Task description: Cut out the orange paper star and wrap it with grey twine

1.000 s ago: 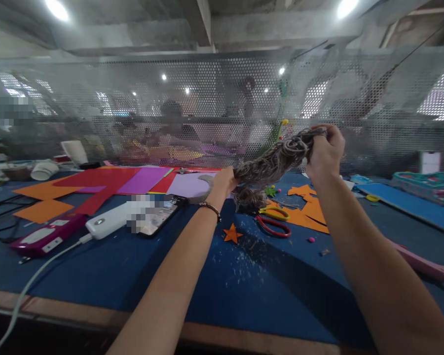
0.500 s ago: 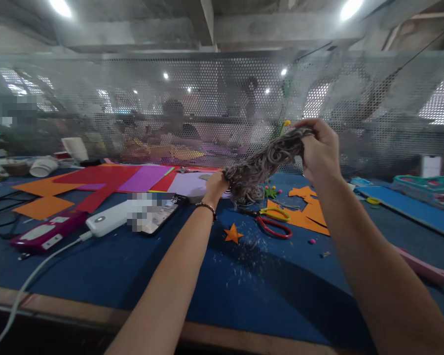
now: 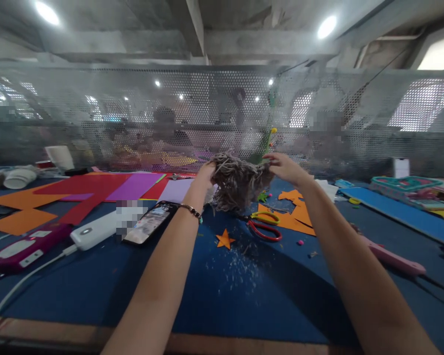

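Between my two hands hangs a shaggy bundle of grey yarn (image 3: 240, 185), raised above the table. My left hand (image 3: 206, 175) is closed on its left end, with the fingertips partly hidden behind strands. At the upper right end, my right hand (image 3: 286, 167) pinches the bundle. Below it lie scissors (image 3: 272, 239) with one red and one yellow handle, the blades partly covered by the yarn. An orange star (image 3: 225, 239) lies nearer to me, beside scattered pale bits on the blue surface.
Orange scraps (image 3: 294, 220) lie right of the scissors. A phone (image 3: 151, 223), a white power bank (image 3: 96, 228) with a cable and a purple power strip (image 3: 27, 246) are on the left. A pink glue gun (image 3: 395, 256) lies right. Behind stands a perforated metal screen (image 3: 214, 113).
My right hand has come down and left, closer to my left hand. The yarn bundle, stretched slantwise before, now sags more level between them. The view has shifted slightly right.
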The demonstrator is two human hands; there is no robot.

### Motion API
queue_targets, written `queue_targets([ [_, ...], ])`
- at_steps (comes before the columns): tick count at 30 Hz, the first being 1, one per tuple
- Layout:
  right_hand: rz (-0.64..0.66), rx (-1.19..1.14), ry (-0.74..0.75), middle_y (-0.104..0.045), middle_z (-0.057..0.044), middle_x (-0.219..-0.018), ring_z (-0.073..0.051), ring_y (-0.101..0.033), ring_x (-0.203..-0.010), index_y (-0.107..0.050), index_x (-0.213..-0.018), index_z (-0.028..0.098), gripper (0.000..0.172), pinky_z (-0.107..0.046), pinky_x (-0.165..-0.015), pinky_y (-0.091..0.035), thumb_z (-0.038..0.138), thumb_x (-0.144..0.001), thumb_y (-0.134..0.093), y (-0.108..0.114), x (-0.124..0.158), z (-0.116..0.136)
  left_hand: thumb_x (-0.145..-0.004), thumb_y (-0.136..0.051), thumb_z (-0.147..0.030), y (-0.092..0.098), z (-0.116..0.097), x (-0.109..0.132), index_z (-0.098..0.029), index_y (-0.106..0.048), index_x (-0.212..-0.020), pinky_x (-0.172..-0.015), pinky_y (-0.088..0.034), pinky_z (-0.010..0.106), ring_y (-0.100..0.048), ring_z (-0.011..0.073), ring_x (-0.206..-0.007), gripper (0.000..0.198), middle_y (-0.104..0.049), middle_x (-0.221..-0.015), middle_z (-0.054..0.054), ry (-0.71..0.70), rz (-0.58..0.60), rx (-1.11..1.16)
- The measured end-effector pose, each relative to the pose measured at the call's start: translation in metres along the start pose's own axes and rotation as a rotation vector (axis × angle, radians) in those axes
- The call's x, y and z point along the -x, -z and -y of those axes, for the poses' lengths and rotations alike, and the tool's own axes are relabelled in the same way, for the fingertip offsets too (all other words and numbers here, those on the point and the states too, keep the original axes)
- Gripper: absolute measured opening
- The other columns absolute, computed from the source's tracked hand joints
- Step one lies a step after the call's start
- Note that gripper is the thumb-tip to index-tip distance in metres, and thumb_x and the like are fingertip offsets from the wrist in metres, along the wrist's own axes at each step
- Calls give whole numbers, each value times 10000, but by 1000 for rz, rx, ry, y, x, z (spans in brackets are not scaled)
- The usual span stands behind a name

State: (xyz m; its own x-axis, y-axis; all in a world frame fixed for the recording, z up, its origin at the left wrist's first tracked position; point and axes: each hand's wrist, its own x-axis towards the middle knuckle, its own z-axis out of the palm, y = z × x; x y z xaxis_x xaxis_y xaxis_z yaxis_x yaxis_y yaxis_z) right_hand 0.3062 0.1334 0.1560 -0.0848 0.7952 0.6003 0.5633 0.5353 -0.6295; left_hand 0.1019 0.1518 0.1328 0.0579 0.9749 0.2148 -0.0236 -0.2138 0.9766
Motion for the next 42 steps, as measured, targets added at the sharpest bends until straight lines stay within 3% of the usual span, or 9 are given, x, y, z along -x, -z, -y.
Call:
queue_targets([
  [6,349,0,-51,-628,-77,-973,-196,-592,-849,-597,-977,209,408,-314,-730,-482,277,-586,-695,-18,12,20,-850,-499,-301,-13,0,2,-145,-499,-1111,-769,-487,395,-560,194,-925,304,-537,-1103,82,44,66,135],
  [8,370,-13,-55,-640,-73,-924,-184,-596,-812,-585,-981,190,395,-299,-704,-486,237,-601,-682,-24,13,19,-851,-499,-293,-13,-3,6,-137,-513,-1094,-754,-494,382,-573,184,-897,289,-558,-1073,79,26,120,152],
  [13,312,-12,-68,-573,-6,-578,-118,-529,-535,-585,-741,145,81,-265,-556,-450,125,-686,-528,-16,5,9,-812,-524,-133,-10,-8,14,-149,-566,-1073,-730,-485,248,-618,123,-761,265,-667,-862,33,-46,193,143],
  [21,390,-19,-19,-636,-4,-713,-140,-570,-690,-628,-738,144,135,-247,-640,-444,209,-623,-658,-23,10,17,-856,-490,-302,-20,-1,7,-132,-520,-1073,-733,-499,367,-580,176,-868,278,-569,-1042,72,-96,67,-108],
  [24,291,-17,-49,-614,-1,-671,-130,-560,-673,-602,-660,122,76,-258,-640,-445,186,-696,-625,-23,5,11,-847,-503,-297,-16,1,6,-139,-517,-1086,-774,-484,393,-561,196,-924,286,-548,-1087,76,-144,46,-270],
  [28,62,-89,-148,-588,-35,-905,-119,-570,-773,-561,-940,113,206,-301,-681,-482,284,-849,-492,-13,-5,-1,-844,-511,-283,-7,3,6,-138,-518,-1081,-781,-480,397,-560,193,-927,278,-551,-1082,77,-208,68,-476],
  [32,-11,-226,-258,-580,-50,-959,-124,-578,-785,-532,-1037,124,270,-303,-673,-496,319,-864,-463,-11,-6,-2,-837,-521,-283,-2,3,8,-131,-540,-1046,-777,-481,392,-565,195,-915,259,-565,-1055,67,-274,129,-635],
  [37,-9,-311,-271,-577,-1,-681,-82,-545,-578,-558,-781,117,269,-241,-568,-465,334,-873,-428,-11,0,8,-841,-515,-281,5,5,6,-140,-531,-1065,-802,-470,406,-552,202,-950,266,-550,-1091,74,-328,25,-699],
  [42,42,-195,-202,-507,28,-486,-107,-477,-464,-510,-559,168,292,-235,-486,-374,364,-774,-507,-1,5,15,-842,-512,-286,13,3,2,-141,-526,-1076,-791,-475,400,-554,200,-943,276,-547,-1097,76,-314,-136,-614],
])
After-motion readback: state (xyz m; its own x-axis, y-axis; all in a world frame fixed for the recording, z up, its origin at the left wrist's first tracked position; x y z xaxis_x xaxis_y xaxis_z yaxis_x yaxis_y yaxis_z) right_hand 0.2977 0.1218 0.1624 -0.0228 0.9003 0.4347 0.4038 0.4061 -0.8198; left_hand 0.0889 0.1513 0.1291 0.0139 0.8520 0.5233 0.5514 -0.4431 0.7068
